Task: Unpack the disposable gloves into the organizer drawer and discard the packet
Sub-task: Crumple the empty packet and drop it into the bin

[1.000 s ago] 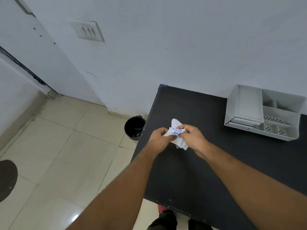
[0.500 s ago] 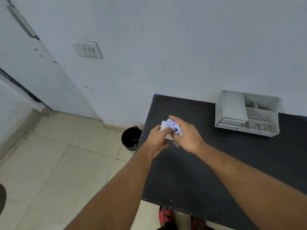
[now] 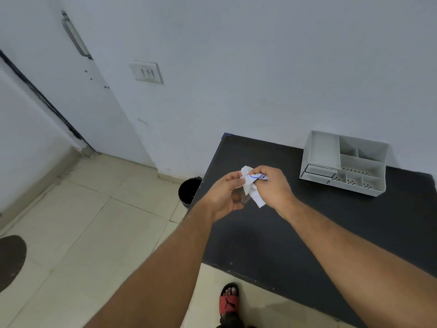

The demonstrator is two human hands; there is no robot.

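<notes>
Both hands, left hand and right hand, are pinching the packet between their fingers, and it is probably best crumpled tight before dropping it into the bin.

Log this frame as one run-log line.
phase: unpacking | left hand + right hand: both gripping packet above table | organizer: drawer ajar | bin: on floor, left of table

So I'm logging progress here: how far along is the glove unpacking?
Hard to call anything done: the organizer shows no gloves, and its drawer looks barely open. In hand: left hand and right hand both grip the white packet. Left: loading the drawer, then dropping the packet in the black bin.
</notes>
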